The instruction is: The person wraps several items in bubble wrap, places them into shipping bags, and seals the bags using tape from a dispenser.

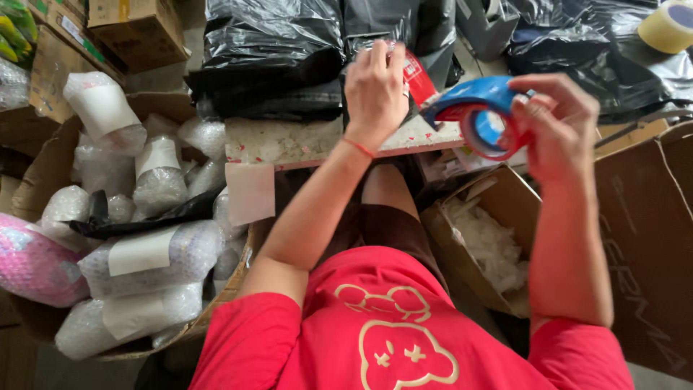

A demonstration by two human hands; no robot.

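Closest to me is my red shirt [404,339], and just past it my knee [386,198] sits in the narrow gap between two boxes. On my left, an open cardboard box [43,173] is heaped to the rim with bubble-wrapped parcels [151,256], its near edge almost against my left arm, so there is little room to swing that way. On my right, a smaller open carton [505,191] holding white scrap paper [494,249] is wedged by my leg, and a tall brown carton wall [646,245] closes off that side. Farther out, the pale table edge [289,144] runs across in front of me, chipped and bare along a thin strip. My left hand [375,90] reaches over that edge, fingers pinched around the red handle [417,76] of the tape dispenser [473,112]. My right hand [556,126] is curled around the dispenser's blue and red body, gripping it just above the table edge, with free air between it and the small carton below. Beyond my hands, black plastic bags [271,54] crowd the table's far side, and a roll of tan tape [668,25] lies at the far right corner.
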